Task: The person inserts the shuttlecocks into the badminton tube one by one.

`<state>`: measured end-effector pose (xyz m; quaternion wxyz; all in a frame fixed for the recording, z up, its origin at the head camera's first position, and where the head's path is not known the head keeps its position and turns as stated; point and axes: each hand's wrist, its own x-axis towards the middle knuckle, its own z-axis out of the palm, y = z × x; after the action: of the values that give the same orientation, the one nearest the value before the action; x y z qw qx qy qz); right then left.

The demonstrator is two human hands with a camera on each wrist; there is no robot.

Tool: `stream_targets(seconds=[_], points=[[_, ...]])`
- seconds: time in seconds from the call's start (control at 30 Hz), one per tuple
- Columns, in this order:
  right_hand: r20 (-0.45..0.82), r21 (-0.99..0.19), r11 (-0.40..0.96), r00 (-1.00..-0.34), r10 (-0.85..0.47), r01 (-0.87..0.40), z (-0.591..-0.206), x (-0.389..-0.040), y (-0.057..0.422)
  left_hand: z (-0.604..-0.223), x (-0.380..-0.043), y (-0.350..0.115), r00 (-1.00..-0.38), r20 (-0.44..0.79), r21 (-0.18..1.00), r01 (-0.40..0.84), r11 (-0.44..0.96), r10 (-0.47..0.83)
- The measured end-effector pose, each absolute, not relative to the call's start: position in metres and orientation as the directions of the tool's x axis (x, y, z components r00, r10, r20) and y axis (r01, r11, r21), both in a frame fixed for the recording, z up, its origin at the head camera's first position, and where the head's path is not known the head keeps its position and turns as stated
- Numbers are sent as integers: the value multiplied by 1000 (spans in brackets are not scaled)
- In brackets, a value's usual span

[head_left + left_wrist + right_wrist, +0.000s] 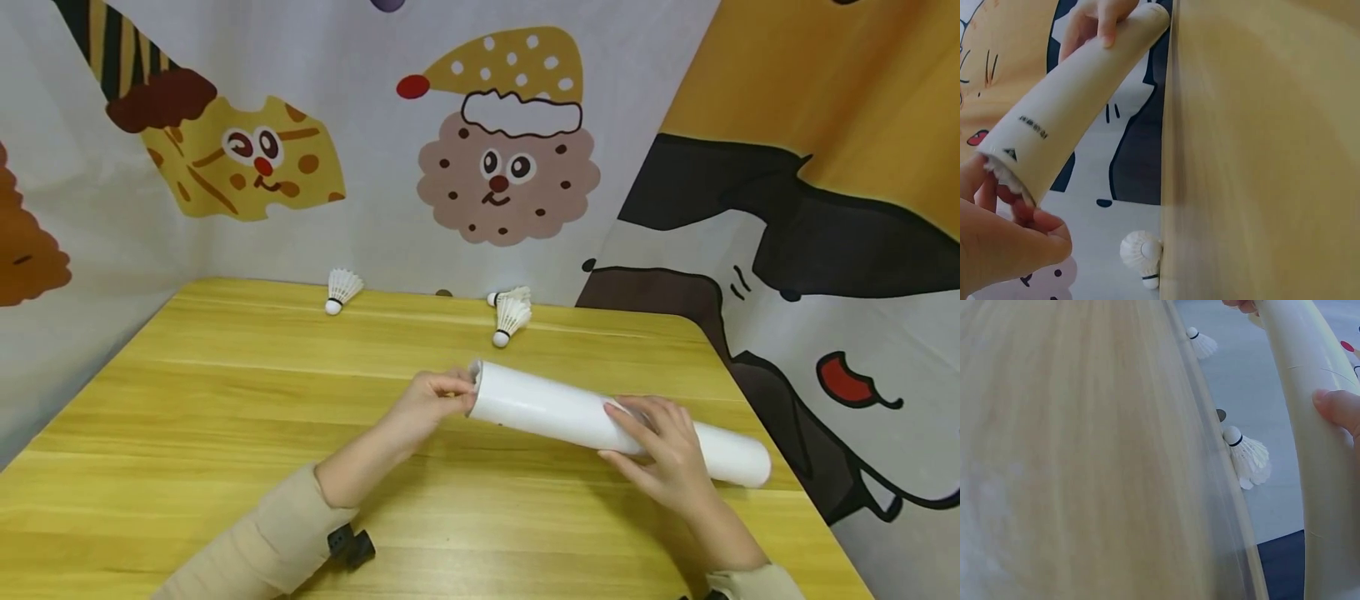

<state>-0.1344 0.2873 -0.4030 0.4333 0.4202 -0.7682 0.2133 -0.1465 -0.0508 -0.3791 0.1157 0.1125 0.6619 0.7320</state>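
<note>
A long white shuttlecock tube [551, 407] lies tilted across the space between the two hands, its open end to the left. My right hand [663, 450] grips it around the middle, thumb and fingers on opposite sides. At the open end, my left hand [435, 404] has its fingertips at the mouth. There, in the left wrist view, the thumb and fingers [1044, 228] pinch the ragged white feather edge of a shuttlecock [1007, 177]. The rest of that shuttlecock is hidden inside the tube. Small dark print marks the tube near this end.
At the back of the wooden table [225, 400], one shuttlecock [343, 290] lies to the left. Two more, a front one [513, 318] and one behind it [519, 294], lie together near the centre. A cartoon-printed curtain [360, 242] hangs behind the table.
</note>
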Motion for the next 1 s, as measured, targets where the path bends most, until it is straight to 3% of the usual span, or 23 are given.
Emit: stream_targets(seconds=[0.37,0.7,1.0], points=[[847,43,541,-257,-466,-840,-403,-134,286,-380,-151,-57,-911,-34,999,-32,13,412],[848,4,541,-283,-447,-841,-403,-134,287,-373,-151,-63,-869,129,992,109,-70,479],[848,-9,555,-300,-436,-832,-403,-134,289,-369,-154,-69,-845,148,989,124,-80,514]])
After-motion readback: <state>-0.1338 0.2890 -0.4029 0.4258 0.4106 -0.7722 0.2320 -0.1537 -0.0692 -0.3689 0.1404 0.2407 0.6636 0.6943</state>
